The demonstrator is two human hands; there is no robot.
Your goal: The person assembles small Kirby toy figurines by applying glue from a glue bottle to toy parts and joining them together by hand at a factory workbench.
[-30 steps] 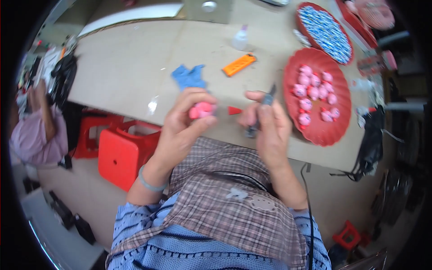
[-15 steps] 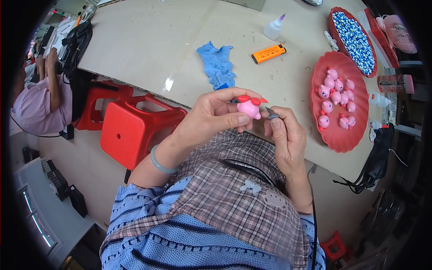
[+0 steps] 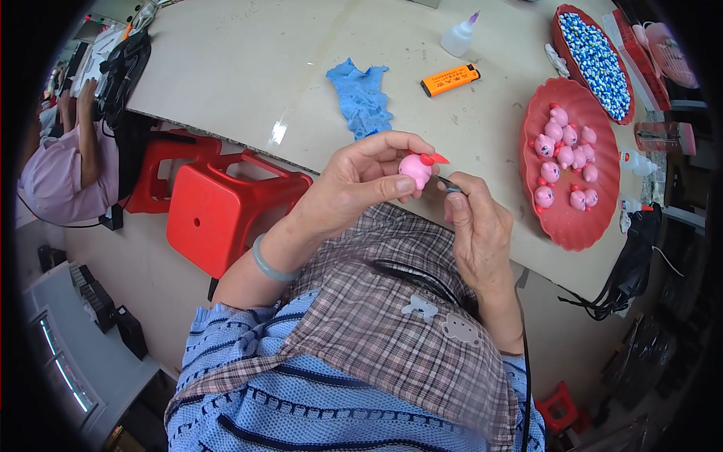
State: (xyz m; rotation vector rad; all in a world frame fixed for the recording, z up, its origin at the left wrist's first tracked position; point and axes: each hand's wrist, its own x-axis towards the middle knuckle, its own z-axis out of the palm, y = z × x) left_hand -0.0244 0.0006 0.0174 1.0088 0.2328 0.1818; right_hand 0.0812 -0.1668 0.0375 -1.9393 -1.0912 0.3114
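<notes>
Between the thumb and fingers of my left hand (image 3: 360, 179) is a small pink round figurine (image 3: 413, 171) with a red part at its upper right. My right hand (image 3: 480, 230) is closed around a small grey pointed tool (image 3: 449, 184), which looks like a craft knife. Its dark tip points at the figurine, close to its right side; whether they touch I cannot tell. A red pointed piece (image 3: 441, 159) shows just beyond my left fingertips, and I cannot tell if it lies on the table. To the right, several similar pink figurines (image 3: 565, 156) sit in a red scalloped tray (image 3: 561, 226).
On the table (image 3: 226, 71) are a crumpled blue cloth (image 3: 358, 98), an orange lighter (image 3: 450, 80) and a white squeeze bottle (image 3: 457, 39). Another red tray (image 3: 563, 53) holds small blue-and-white pieces. Red stools (image 3: 203, 218) stand at left, near another person (image 3: 71, 177).
The figurine has turned in my left fingers: two red parts faced up before, now one shows at the upper right. The tool has tilted flatter in my right hand. The view has shifted slightly.
</notes>
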